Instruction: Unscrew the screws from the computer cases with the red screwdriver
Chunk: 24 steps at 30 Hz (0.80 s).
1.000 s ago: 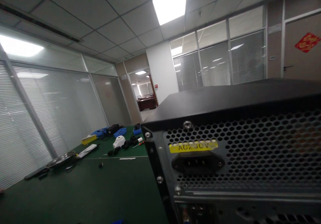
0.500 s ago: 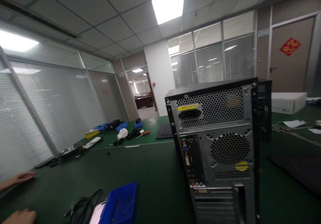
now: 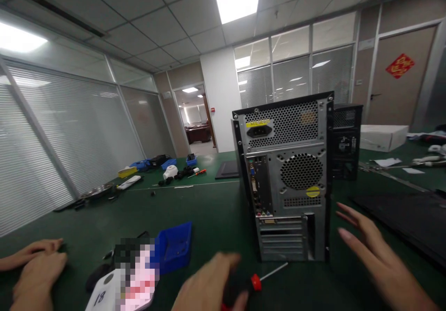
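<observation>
PC tower [image 3: 289, 176] stands upright on the green table [image 3: 209, 213], rear panel facing us w/ fan grille and ports showing; a second black case [image 3: 346, 141] sits just behind it; blue bin [image 3: 173, 246] lies to its left, near the table's front edge. Left hand [image 3: 209, 287] is down low, curled round the black-and-red handle of a screwdriver [image 3: 256, 281], shaft pointing toward the tower's base, tip not touching it; right hand [image 3: 376, 255] hangs open, fingers spread, empty, just beside the tower's right rear edge, apart from it. Two more hands [image 3: 35, 267] at far left rest on the table; a co-worker's, prob. Tower looks heavy, stiff steel, sheet edges likely sharp; best gripped by the side panels or top corners, not the perforated back; screwdriver is light, handle grippy.
</observation>
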Available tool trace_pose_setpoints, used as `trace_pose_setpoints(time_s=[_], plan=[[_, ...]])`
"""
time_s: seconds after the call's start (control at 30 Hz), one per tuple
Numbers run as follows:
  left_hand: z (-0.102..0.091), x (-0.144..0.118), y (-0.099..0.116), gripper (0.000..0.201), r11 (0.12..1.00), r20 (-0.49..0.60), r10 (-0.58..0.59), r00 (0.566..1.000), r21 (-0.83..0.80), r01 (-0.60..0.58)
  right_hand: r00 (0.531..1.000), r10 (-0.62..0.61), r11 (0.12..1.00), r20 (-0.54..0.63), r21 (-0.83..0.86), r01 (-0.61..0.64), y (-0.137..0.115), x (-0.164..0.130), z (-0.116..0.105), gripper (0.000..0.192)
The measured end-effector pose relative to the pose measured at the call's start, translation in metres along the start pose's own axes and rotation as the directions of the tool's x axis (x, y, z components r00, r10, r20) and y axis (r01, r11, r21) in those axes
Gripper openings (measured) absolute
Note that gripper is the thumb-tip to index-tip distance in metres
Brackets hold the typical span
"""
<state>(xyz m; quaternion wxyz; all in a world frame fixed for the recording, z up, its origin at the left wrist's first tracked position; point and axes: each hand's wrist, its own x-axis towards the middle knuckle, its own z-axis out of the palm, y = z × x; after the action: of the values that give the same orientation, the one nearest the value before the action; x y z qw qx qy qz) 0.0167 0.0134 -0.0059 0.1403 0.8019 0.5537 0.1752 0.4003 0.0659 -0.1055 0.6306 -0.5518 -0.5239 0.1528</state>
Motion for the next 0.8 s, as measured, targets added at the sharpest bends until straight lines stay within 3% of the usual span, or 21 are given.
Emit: trace_pose_setpoints(time_s=[0.03,0.07,0.13,0.23,0.37,0.53,0.8], plan=[[0.011,0.019,0.006,0.092,1.0,-0.04,-0.004,0.999,-0.026,0.002,0.991,0.124,0.986,0.059,0.105,-0.13,0.002,0.007,0.014,0.059],[0.02,0.038,0.01,0.096,0.999,-0.079,-0.011,0.997,-0.051,0.007,0.984,0.146,0.977,0.101,0.139,-0.159,0.006,0.013,0.028,0.063],[0.035,0.073,0.015,0.108,0.975,-0.137,0.013,0.991,-0.217,-0.043,0.981,0.152,0.973,0.118,0.158,-0.17,0.015,0.019,0.052,0.068],[0.048,0.101,0.014,0.115,0.916,-0.112,0.119,0.987,-0.37,-0.153,0.985,0.141,0.972,0.097,0.174,-0.156,0.031,0.019,0.072,0.075],[0.06,0.105,0.007,0.102,0.905,-0.088,0.132,0.987,-0.396,-0.156,0.992,0.101,0.978,0.071,0.177,-0.113,0.042,0.017,0.076,0.071],[0.069,0.101,0.005,0.095,0.907,-0.132,0.152,0.979,-0.376,-0.192,0.996,0.066,0.984,0.063,0.16,-0.076,0.043,0.018,0.074,0.072],[0.073,0.102,0.004,0.093,0.906,-0.194,0.17,0.966,-0.355,-0.23,0.994,-0.005,0.98,0.111,0.196,-0.017,0.023,0.018,0.079,0.068]])
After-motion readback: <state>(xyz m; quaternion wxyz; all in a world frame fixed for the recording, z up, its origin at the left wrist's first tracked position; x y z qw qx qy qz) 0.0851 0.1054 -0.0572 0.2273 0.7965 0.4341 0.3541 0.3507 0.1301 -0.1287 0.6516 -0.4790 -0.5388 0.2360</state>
